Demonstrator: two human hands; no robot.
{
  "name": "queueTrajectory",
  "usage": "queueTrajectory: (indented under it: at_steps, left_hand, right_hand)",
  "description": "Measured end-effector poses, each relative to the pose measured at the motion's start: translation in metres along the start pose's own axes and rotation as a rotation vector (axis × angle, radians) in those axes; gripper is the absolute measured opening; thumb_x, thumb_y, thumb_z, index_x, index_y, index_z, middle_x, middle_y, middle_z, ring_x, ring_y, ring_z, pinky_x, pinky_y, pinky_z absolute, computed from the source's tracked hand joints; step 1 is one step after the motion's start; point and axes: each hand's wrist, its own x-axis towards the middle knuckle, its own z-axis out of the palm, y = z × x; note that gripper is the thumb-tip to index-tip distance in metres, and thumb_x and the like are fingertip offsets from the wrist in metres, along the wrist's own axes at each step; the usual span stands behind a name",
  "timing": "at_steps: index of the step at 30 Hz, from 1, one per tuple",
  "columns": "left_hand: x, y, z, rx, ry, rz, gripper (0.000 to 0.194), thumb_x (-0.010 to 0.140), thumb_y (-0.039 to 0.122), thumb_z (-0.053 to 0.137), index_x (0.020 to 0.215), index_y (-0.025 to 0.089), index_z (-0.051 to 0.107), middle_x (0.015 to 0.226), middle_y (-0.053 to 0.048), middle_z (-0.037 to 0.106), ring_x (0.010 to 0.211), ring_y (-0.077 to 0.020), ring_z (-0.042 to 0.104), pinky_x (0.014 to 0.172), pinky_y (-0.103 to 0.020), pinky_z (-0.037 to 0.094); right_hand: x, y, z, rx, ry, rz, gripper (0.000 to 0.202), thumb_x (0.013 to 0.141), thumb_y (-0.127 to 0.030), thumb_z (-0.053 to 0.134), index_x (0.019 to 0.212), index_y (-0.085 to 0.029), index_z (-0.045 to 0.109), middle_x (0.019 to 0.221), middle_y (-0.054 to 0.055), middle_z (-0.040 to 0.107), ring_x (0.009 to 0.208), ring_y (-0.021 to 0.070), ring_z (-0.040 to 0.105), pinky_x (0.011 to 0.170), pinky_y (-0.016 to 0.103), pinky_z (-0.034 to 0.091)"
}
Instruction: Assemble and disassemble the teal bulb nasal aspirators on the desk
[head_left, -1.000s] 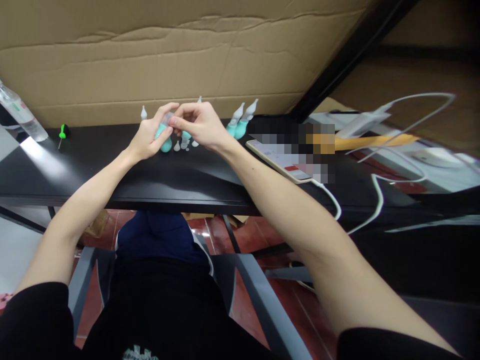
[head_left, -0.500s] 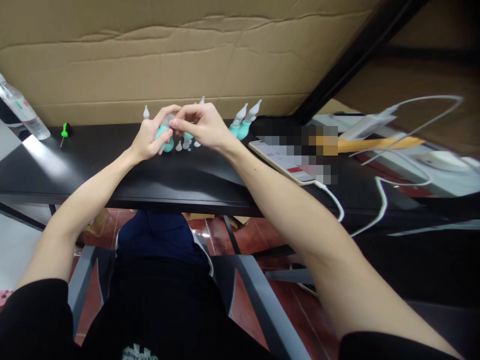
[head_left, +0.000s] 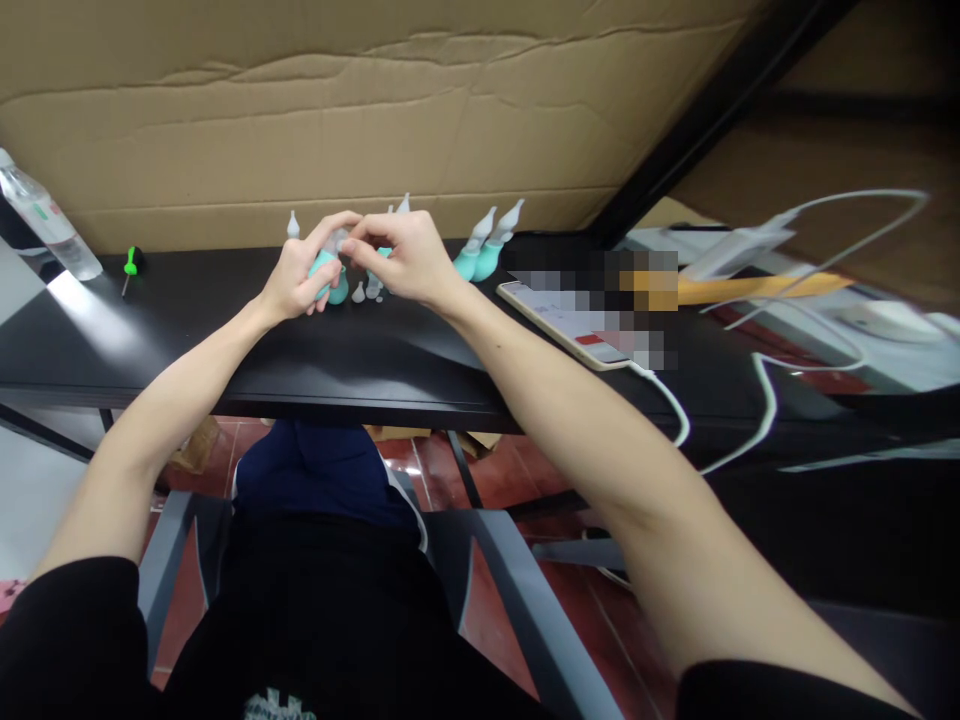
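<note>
Fingers of the left hand are curled round a teal bulb, gripping it above the far part of the black table. A clear top shows at the bulb's far end, between the two hands. The right hand has its fingers bent, with thumb and forefinger tips at that clear top; whether they pinch it or merely touch it cannot be told.

Another teal bulb stands on the table just beside the left fingers, partly hidden by them. To its right lie small white pieces, near a teal-and-clear part that the right hand partly covers. The hands stand in the way here — what lies directly behind them is hard to make out. One pale tip rises beyond the left hand, and another beyond the right.

Right of the hands, two teal bulbs with pale nozzles lean side by side near the cardboard. A phone lies nearer and farther right, a white cable at its near end; a pixelated patch hides part of it. At the far left lies a green-handled screwdriver, with a capped clear bottle tilted beyond it to the left. The bottle seems to hold clear liquid, its level unclear — and the teal bulbs are opaque, so their contents cannot be seen
</note>
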Motion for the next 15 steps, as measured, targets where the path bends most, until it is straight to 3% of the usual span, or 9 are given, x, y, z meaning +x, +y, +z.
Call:
queueTrajectory:
  at_steps: [5, 11, 15]
  left_hand:
    - [-0.0002, 0.0032, -0.0012, -0.022, -0.015, 0.014, 0.092, 0.114, 0.101, 0.041, 0.175, 0.034, 0.058, 0.087, -0.005, 0.087, 0.104, -0.0423, 0.096, 0.090, -0.071, 0.082]
    - [-0.0021, 0.0070, -0.0045, -0.033, -0.055, -0.040, 0.099, 0.110, 0.106, 0.042, 0.177, 0.034, 0.057, 0.099, -0.006, 0.091, 0.094, -0.0421, 0.096, 0.082, -0.068, 0.082]
    - [-0.0020, 0.0042, -0.0058, -0.011, -0.059, -0.015, 0.094, 0.114, 0.101, 0.041, 0.177, 0.033, 0.056, 0.095, -0.006, 0.090, 0.098, -0.0403, 0.096, 0.090, -0.069, 0.082]
  right_hand:
    - [0.0005, 0.0054, 0.0007, -0.022, -0.002, -0.021, 0.051, 0.105, -0.078, 0.083, 0.098, -0.028, 0.081, 0.087, 0.007, 0.079, 0.091, 0.0308, 0.075, 0.090, 0.047, 0.065]
    - [0.0001, 0.0063, -0.0007, 0.001, -0.002, -0.003, 0.046, 0.107, -0.071, 0.082, 0.093, -0.027, 0.082, 0.085, 0.006, 0.079, 0.085, 0.0289, 0.075, 0.086, 0.045, 0.064]
    - [0.0019, 0.0076, -0.0013, 0.009, 0.024, -0.015, 0.047, 0.106, -0.070, 0.082, 0.090, -0.025, 0.082, 0.084, 0.005, 0.080, 0.080, 0.0266, 0.074, 0.086, 0.044, 0.064]
